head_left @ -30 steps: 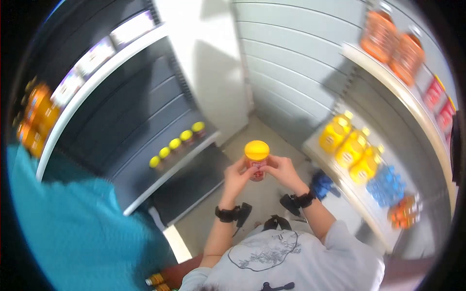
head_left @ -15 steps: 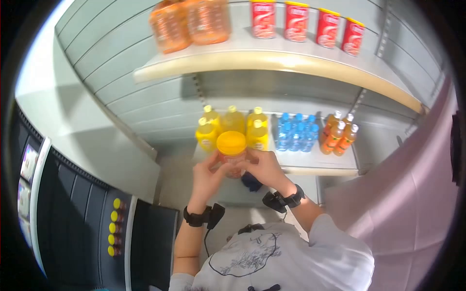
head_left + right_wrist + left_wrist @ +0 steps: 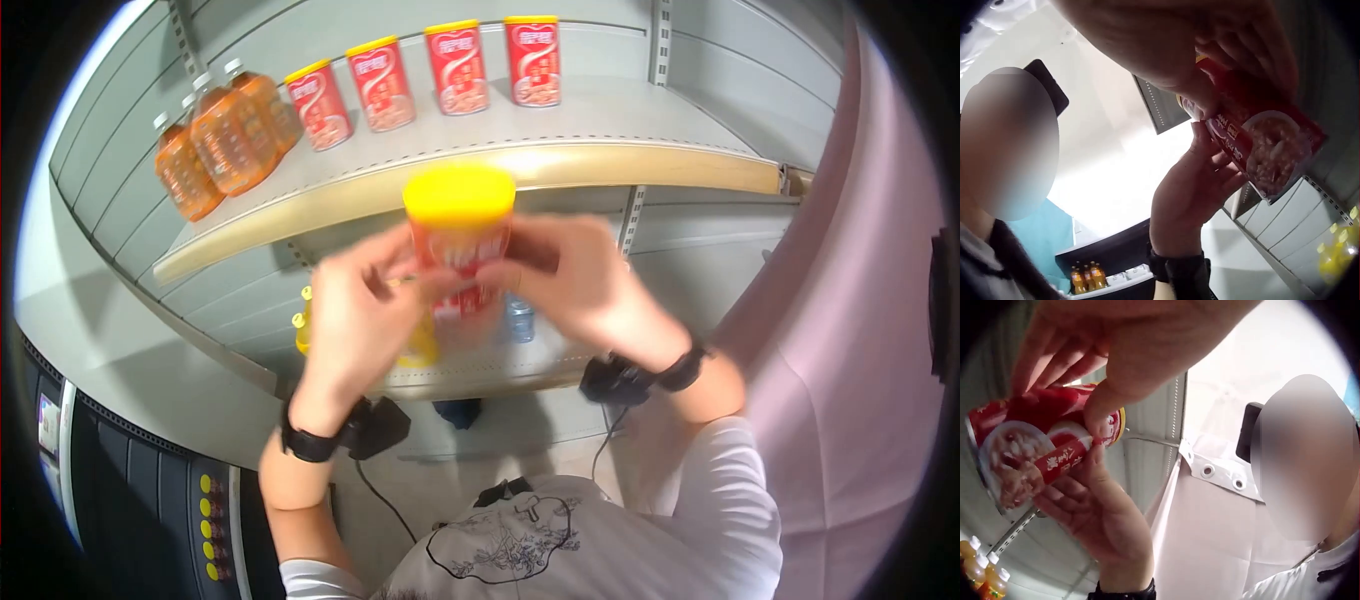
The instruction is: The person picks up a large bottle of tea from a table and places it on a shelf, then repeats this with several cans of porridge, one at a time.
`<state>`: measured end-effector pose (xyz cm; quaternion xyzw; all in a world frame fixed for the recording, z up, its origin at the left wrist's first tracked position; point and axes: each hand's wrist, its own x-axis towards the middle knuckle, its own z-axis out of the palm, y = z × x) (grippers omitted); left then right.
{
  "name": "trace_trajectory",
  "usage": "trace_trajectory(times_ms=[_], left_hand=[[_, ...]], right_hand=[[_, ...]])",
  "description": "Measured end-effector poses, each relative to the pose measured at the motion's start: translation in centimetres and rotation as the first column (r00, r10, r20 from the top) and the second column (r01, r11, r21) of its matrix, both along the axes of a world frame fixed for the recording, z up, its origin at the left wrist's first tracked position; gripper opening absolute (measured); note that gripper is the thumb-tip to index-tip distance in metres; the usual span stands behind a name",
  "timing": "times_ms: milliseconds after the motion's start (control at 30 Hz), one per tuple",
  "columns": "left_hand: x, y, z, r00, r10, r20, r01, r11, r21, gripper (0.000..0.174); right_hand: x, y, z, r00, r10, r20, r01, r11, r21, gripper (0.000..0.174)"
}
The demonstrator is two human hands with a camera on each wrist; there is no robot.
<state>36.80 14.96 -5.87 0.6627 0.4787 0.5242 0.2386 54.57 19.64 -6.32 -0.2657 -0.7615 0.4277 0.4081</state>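
Note:
Both hands hold a red can with a yellow lid (image 3: 462, 243), upright in front of the shelf edge in the head view. My left hand (image 3: 365, 305) grips its left side and my right hand (image 3: 575, 280) its right, the two thumbs meeting across the front. A picture of a bowl of food is printed on the can (image 3: 1022, 447), as the left wrist view shows. There the left hand (image 3: 1129, 350) comes from above and the right hand (image 3: 1107, 515) from below. Behind the held can, similar red cans (image 3: 458, 70) stand in a row on the upper shelf (image 3: 640, 120).
Large orange bottles (image 3: 235, 140) stand left of the row. On the lower shelf (image 3: 550, 365), yellow bottles (image 3: 415, 345) and a blue bottle (image 3: 520, 320) are partly hidden by the hands. A pink curtain (image 3: 800, 400) hangs at right; a dark shelf unit (image 3: 130, 480) is at left.
The view has swung right, from the corner and dark shelves to the light shelves. The hands and can now appear larger and higher, overlapping the upper shelf's edge. Both hands keep their hold.

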Motion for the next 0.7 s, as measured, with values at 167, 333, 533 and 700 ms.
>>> trace_trajectory(times_ms=[167,333,533,700], left_hand=[[4.8,4.7,7.5,0.979,0.006,-0.202,0.051,0.959,0.278,0.031],[8.6,10.8,12.9,0.925,-0.037,-0.377,0.128,0.967,0.219,0.041],[12.6,17.9,13.0,0.957,-0.148,-0.249,0.165,0.985,0.048,0.045],[13.9,22.4,11.4,0.977,-0.137,-0.165,0.12,0.987,-0.108,0.04]], right_hand=[[5.7,5.3,6.8,0.974,-0.216,0.067,0.172,0.899,0.402,0.038],[10.0,6.3,14.2,0.897,-0.394,0.202,0.29,0.867,0.405,0.041],[13.5,13.6,14.2,0.899,-0.36,0.251,0.266,0.902,0.341,0.038],[14.4,21.1,11.4,0.892,-0.328,0.312,0.242,0.928,0.284,0.046]])
